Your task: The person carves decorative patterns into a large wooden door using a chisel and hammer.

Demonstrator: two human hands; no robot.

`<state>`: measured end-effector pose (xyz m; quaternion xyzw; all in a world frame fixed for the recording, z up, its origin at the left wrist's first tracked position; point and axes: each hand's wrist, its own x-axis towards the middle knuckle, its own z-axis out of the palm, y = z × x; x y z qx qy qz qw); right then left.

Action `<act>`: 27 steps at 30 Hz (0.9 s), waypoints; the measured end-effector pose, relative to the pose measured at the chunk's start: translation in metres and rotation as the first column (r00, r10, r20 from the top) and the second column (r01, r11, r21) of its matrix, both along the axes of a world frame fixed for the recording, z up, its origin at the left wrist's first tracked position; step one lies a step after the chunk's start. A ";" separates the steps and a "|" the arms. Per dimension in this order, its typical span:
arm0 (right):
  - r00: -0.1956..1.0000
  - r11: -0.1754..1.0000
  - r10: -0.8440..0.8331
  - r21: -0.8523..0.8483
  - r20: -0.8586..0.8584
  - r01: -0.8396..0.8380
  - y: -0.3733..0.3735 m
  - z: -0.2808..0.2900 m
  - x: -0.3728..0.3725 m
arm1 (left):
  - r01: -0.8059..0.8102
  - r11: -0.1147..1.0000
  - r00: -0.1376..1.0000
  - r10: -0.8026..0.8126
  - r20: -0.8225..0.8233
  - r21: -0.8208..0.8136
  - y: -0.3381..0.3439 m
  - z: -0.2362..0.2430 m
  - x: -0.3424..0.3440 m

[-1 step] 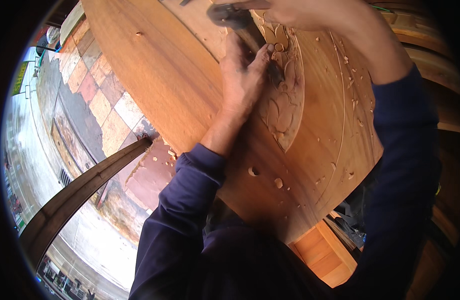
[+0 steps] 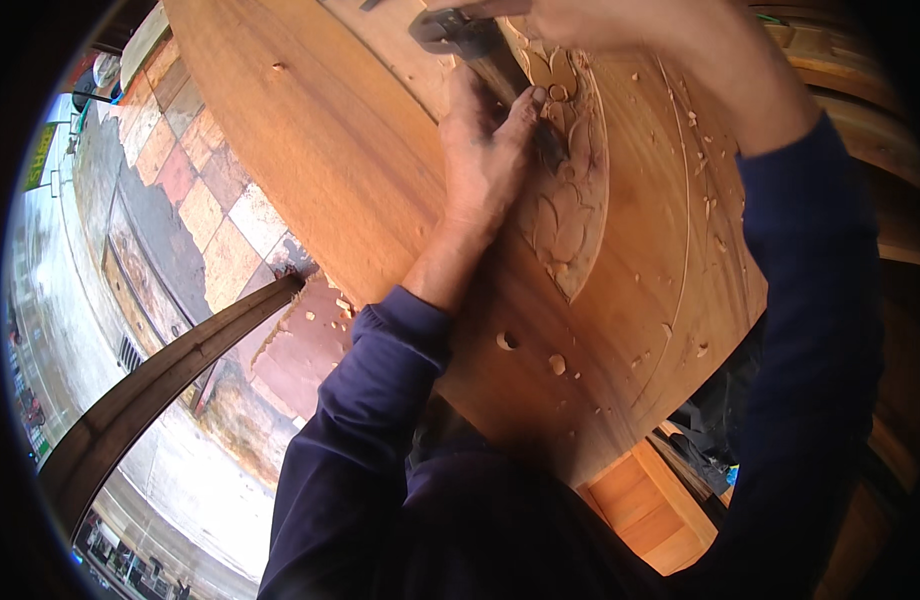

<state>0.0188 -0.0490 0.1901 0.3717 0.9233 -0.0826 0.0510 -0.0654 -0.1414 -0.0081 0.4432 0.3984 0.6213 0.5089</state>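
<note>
My left hand (image 2: 483,150) is wrapped round a wood chisel (image 2: 502,72), its thumb along the shaft. The chisel slants down to the right, its dark blade end over a carved floral relief (image 2: 560,215) in a wooden panel (image 2: 640,250). At the top edge my right hand (image 2: 580,22), partly cut off and blurred, grips the handle of a hammer. The dark hammer head (image 2: 448,32) is at the top end of the chisel; whether they touch I cannot tell.
Wood chips (image 2: 557,366) are scattered over the panel. Leftward lie a smooth plank surface (image 2: 310,130), a wooden post (image 2: 170,365) and a tiled floor (image 2: 215,215). Below the panel is a wooden box-like piece (image 2: 645,510); stacked boards (image 2: 860,130) stand at right.
The hammer head and my right forearm have shifted slightly to the left. My left hand and the chisel stay in place.
</note>
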 end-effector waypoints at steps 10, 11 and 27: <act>0.980 0.997 0.059 -0.042 -0.188 -0.068 -0.007 -0.013 -0.001 | -0.117 0.992 0.993 0.117 0.005 -0.041 -0.021 0.009 0.012; 0.975 0.997 0.056 -0.044 -0.216 -0.067 -0.010 -0.014 -0.006 | -0.149 0.988 0.989 0.149 -0.018 -0.032 -0.022 0.008 0.010; 0.990 0.996 0.078 -0.060 0.116 -0.071 -0.019 0.007 -0.023 | -0.235 0.972 0.971 0.234 -0.052 -0.015 -0.032 0.006 0.007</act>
